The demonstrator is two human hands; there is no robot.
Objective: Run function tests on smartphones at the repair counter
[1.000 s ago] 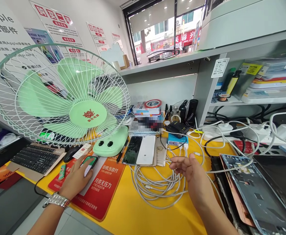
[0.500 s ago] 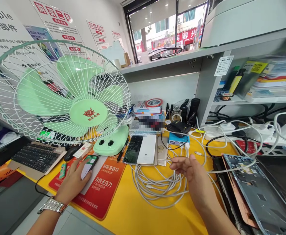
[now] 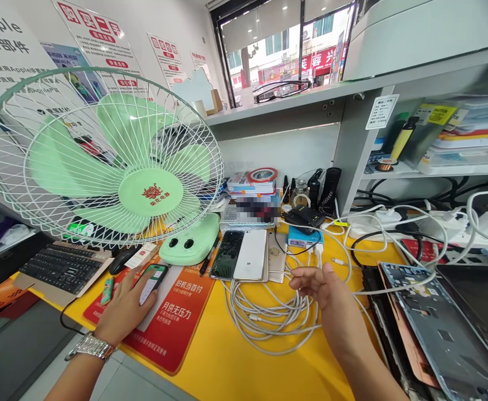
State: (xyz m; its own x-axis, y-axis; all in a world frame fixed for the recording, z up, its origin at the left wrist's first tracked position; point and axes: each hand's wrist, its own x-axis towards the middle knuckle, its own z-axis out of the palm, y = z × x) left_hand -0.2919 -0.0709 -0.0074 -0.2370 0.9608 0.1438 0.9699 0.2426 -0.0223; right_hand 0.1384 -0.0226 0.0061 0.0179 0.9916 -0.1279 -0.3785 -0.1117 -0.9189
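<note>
Over the red printed mat, my left hand has its thumb and fingers at the sides of a smartphone with a lit screen. The phone's lower part is covered by the hand. My right hand hovers palm inward above the desk, fingers loosely bent and apart from the thumb, with nothing in it. Beneath and left of it lies a coil of white cable. A cracked black phone and a white phone lie side by side behind the coil.
A green fan stands at the left, behind the mat, near a keyboard and a black mouse. A blue charger with plugged cables sits at the back. Disassembled device panels are stacked at the right.
My left thumb and fingers have shifted very slightly on the smartphone. My right hand stays in the same place.
</note>
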